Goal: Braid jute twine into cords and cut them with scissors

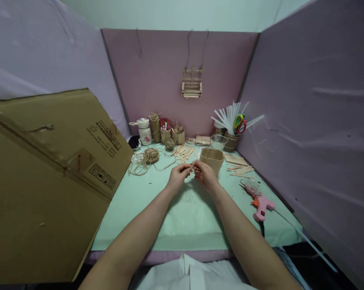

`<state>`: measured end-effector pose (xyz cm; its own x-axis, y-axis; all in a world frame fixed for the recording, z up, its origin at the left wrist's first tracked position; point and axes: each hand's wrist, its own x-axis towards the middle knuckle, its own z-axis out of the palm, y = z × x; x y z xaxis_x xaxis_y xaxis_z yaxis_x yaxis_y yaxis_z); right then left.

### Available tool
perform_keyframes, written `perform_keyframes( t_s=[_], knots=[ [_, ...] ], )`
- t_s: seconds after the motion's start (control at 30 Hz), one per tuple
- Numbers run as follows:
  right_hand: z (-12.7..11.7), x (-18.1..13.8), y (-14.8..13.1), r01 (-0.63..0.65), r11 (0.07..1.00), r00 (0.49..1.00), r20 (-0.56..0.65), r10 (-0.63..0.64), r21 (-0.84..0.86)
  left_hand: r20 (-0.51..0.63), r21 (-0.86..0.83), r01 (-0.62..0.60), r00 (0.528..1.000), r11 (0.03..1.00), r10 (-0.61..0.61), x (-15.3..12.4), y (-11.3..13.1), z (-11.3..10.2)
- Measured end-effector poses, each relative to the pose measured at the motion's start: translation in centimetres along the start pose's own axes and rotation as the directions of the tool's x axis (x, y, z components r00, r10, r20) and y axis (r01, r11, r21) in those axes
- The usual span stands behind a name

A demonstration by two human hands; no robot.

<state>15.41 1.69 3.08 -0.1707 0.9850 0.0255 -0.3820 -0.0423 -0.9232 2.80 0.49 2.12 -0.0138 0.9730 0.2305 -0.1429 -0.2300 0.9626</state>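
Observation:
My left hand (pixel 179 176) and my right hand (pixel 205 174) meet over the middle of the table, fingertips pinched close together. Between them is a short piece of twine (pixel 193 166), gripped from both sides. Just behind my right hand stands a brown cardboard container (pixel 214 158) with a ridged inner wall; my hand covers part of it. A loose strand runs from near my left hand toward a ball of twine (pixel 152 155), which has a tangle of loops beside it. Craft sticks (pixel 183 151) lie scattered beyond my left hand.
A pink glue gun (pixel 262 205) lies at the right, its cord trailing off the edge. More sticks (pixel 238 163) are behind it. Glue sticks and scissors (pixel 240 124) fill a pot at the back right. A large cardboard sheet (pixel 55 185) leans in from the left.

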Motion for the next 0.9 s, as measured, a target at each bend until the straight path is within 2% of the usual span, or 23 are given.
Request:
perform_keyframes(
  t_s=[0.07,0.23,0.4,0.6,0.67,0.73,0.8,0.83,0.9],
  knots=[
    [0.1,0.0,0.4,0.033,0.999,0.999,-0.019,-0.034,-0.043,0.031,0.009,0.008,0.999,1.000,-0.008,-0.2,0.1,0.3],
    [-0.2,0.5,0.9,0.156,0.981,0.964,-0.199,-0.176,-0.112,0.103,0.084,0.050,0.993,0.995,-0.059,-0.7,0.4,0.9],
    [-0.8,1.0,1.1,0.132,0.978,0.946,-0.274,-0.173,-0.163,0.275,0.129,0.033,0.959,0.991,-0.067,-1.6,1.0,1.4],
    [-1.1,1.1,1.8,0.078,0.963,0.950,-0.274,-0.151,-0.259,0.304,0.059,0.019,0.952,0.998,-0.036,-1.9,1.9,1.8],
    [-1.2,1.1,2.1,0.029,0.951,0.974,-0.207,-0.097,-0.309,0.247,0.043,0.014,0.969,0.999,-0.025,-1.7,1.8,1.6],
    [-1.1,1.0,2.3,0.011,0.894,0.984,-0.153,-0.089,-0.449,0.108,0.051,0.015,0.994,0.999,-0.020,-1.2,1.4,1.3],
    [-1.0,0.8,2.3,0.106,0.773,0.961,-0.135,-0.241,-0.625,-0.081,0.115,0.007,0.997,0.993,0.002,-0.7,0.8,0.7],
    [-0.9,0.6,2.3,0.190,0.693,0.927,-0.104,-0.360,-0.696,-0.158,0.176,-0.008,0.987,0.984,0.036,-0.4,0.4,0.4],
    [-0.6,0.1,2.1,0.370,0.529,0.832,0.020,-0.554,-0.764,-0.215,0.327,-0.064,0.967,0.943,0.140,-0.2,-0.1,-0.1]
  ],
)
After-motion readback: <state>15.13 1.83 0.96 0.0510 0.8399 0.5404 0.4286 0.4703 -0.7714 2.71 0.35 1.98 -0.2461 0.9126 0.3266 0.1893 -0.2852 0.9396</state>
